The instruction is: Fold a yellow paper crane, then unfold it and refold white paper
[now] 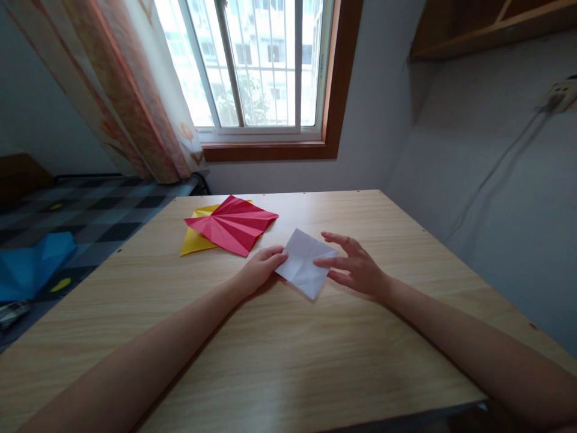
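Observation:
A small white square of creased paper point(303, 267) is held just over the table, its corners pointing up, down and to the sides. My left hand point(264, 269) pinches its left corner, thumb on top and the other fingers underneath. A bit of red shows below the paper near those fingers; I cannot make out what it is. My right hand point(354, 264) is at the paper's right corner with its fingers spread, one fingertip over the white surface. Whether that fingertip presses on the paper I cannot tell.
A pleated red paper point(238, 225) lies partly over a yellow paper point(196, 242) on the wooden table point(270, 361), left of centre at the back. Beyond the table's left edge, a blue folded sheet point(33, 264) rests on a checked bed point(112, 204). A window stands behind.

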{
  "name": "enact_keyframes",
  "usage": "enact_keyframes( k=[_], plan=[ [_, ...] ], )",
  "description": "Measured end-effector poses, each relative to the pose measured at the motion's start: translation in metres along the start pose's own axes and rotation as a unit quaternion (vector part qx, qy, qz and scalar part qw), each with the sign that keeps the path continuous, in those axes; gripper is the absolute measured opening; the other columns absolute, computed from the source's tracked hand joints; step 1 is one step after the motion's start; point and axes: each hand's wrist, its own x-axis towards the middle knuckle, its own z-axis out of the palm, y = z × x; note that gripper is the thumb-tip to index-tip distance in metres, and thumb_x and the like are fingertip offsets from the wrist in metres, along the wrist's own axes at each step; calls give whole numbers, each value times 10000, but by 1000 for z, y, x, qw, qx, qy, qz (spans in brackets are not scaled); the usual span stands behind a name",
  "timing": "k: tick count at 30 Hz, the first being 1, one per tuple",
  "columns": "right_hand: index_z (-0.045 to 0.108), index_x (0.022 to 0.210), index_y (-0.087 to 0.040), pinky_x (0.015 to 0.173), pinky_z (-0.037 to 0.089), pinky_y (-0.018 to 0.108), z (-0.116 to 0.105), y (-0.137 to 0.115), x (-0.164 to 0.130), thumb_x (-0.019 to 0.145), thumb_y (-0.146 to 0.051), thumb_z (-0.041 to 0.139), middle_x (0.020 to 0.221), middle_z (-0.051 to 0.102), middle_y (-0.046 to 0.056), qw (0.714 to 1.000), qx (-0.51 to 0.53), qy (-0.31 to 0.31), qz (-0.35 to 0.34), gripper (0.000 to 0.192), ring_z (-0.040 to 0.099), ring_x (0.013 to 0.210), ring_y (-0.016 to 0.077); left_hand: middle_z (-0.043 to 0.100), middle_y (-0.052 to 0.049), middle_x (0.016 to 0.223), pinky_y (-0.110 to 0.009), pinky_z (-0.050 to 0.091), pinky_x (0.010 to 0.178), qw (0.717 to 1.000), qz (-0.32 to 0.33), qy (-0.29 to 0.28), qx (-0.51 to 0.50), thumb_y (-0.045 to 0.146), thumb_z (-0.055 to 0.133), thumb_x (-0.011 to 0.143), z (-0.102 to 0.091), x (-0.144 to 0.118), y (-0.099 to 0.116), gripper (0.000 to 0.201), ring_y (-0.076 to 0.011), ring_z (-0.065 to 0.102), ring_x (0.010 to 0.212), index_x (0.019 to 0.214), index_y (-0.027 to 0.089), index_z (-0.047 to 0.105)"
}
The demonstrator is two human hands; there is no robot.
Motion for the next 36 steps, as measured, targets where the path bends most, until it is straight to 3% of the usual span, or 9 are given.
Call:
enact_keyframes(
  k=[3, 10, 16, 22, 26, 29, 36],
  plan=[
    [736, 1088, -302, 1005, 494, 481, 1, -2, 1, 908, -274, 643, 1454, 464, 86, 998, 57, 14, 34, 205, 554, 1214, 266, 682, -49, 829, -270, 462, 641, 999, 17, -9, 39, 495, 645, 771, 0, -2, 2, 397, -184, 582, 741, 922, 131, 691],
    [732, 1058, -302, 1012, 513, 465, 3, -7, 2, 929, -291, 613, 1359, 518, 80, 980, 168, 19, 104, 176, 567, 1193, 240, 698, -67, 1023, -284, 473, 715, 991, 49, -100, 75, 484, 702, 756, 2, -6, 7, 488, -220, 618, 873, 1110, 152, 654],
    [749, 977, -277, 973, 523, 432, 5, -8, 2, 919, -293, 624, 1285, 567, 87, 972, 201, 15, 121, 139, 605, 1107, 217, 679, -46, 942, -252, 453, 666, 983, 83, -103, 127, 470, 645, 807, 3, -6, 6, 388, -185, 588, 794, 1050, 167, 664],
    [762, 903, -246, 947, 502, 411, 7, -8, 5, 896, -331, 647, 1249, 633, 96, 958, 226, 28, 174, 144, 624, 1061, 226, 607, -8, 791, -240, 444, 654, 964, 127, -71, 222, 429, 529, 892, 4, -9, 7, 271, -154, 532, 716, 845, 174, 610],
    [756, 830, -217, 815, 502, 347, 9, -6, 7, 894, -351, 640, 974, 714, 82, 946, 249, 4, 210, 189, 650, 911, 215, 652, -34, 815, -257, 461, 663, 957, 131, -90, 243, 419, 473, 933, 6, -12, 5, 289, -169, 579, 723, 858, 171, 599],
    [734, 763, -197, 676, 457, 301, 10, -7, 7, 895, -359, 633, 796, 690, 60, 943, 242, -13, 229, 232, 614, 759, 188, 698, -66, 871, -273, 465, 693, 950, 135, -124, 251, 448, 403, 970, 6, -15, 6, 357, -179, 615, 747, 935, 159, 611],
    [675, 693, -169, 617, 381, 269, 8, -13, 10, 897, -329, 604, 674, 604, 19, 946, 199, -33, 253, 269, 531, 658, 148, 685, -35, 916, -243, 420, 631, 932, 160, -133, 297, 501, 661, 800, 5, -17, 10, 430, -170, 599, 740, 1053, 156, 610]
  ],
)
